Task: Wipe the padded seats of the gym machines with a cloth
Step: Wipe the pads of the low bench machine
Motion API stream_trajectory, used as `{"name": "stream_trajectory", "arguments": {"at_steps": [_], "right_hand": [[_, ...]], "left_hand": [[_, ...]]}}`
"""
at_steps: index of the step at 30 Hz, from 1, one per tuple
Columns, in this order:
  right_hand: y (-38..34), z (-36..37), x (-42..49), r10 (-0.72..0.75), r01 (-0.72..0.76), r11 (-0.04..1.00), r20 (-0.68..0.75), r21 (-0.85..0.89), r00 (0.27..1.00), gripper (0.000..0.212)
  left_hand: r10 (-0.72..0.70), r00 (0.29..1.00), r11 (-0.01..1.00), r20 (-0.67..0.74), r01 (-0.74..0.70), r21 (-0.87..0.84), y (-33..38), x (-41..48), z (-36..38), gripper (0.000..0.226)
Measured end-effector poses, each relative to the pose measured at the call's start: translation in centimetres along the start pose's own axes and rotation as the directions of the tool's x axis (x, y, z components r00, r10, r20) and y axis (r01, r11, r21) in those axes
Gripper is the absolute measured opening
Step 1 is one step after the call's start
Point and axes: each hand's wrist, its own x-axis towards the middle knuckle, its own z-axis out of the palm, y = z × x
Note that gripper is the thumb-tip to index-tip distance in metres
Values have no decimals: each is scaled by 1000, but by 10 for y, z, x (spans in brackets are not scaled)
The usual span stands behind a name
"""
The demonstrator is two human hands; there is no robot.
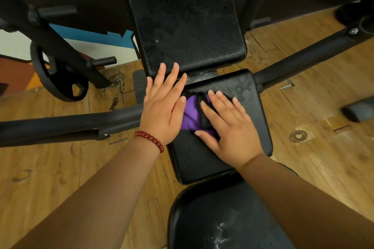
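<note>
cloth: crumpled purple-and-black fabric cloth (191,115), bunched on the middle of the seat surface, partly under the right hand.
seat surface: square black padded leatherette seat surface (249,107), textured, with pale stitching along the near edge.
left hand: left hand (164,107) lies flat with fingers straight and spread. The palm is over the seat surface's far-left corner and the fingertips reach across the gap onto the back pad. The thumb side touches the cloth. It grips nothing.
right hand: right hand (228,127) is flat, fingers straight and spread, pressing down on the cloth, not curled round it.
hands: side by side and close, not touching, with purple cloth showing between them.
back pad: large black padded rectangle (186,20) just beyond the seat surface, with faint smear marks.
near pad: rounded black pad (222,218) at the bottom edge, with white scuffs.
bracelet: dark red bead bracelet (149,140) on the left wrist.
frame: black metal tubes (70,125) run out left and right from under the seat surface.
weight plate: black disc (54,79) at left, by a dark frame post.
floor: worn wood-plank floor (303,168).
</note>
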Motion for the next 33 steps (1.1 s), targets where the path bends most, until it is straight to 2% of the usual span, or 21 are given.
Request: {"name": "stream_trajectory", "arguments": {"at_steps": [2,4,7,11,13,15,17,21,27,33], "right_hand": [[6,-2,5,23,-26,998,-60,-49,998,50],[7,-1,15,36,-37,999,-91,-12,995,42],[-3,5,19,-28,27,1000,-54,-9,998,48],[5,4,18,-121,121,986,9,-116,993,47],[9,2,21,-59,55,989,-27,-134,998,44],[5,4,24,43,-50,995,-86,-81,995,42],[-5,7,22,63,-67,997,-96,-38,993,43],[0,0,16,-53,53,990,11,-133,999,48],[9,-3,29,9,-3,992,49,-129,999,48],[13,-9,14,-36,50,992,119,-112,992,49]], "left_hand": [[1,999,1000,-50,-1,-2,-1,-1,4,49],[4,997,1000,-71,-4,1,-2,-1,7,48],[19,997,999,-70,-16,33,-2,-2,8,48],[32,997,995,-67,-25,93,0,-2,8,47],[31,997,994,-72,-23,107,0,-3,8,47],[23,997,993,-74,-15,118,1,-3,8,48],[22,997,991,-78,-12,132,1,-3,8,48],[19,997,990,-73,-8,143,1,-3,8,49],[20,996,986,-92,-4,167,3,-3,9,49],[23,996,979,-83,-5,203,3,-3,11,48]]}}
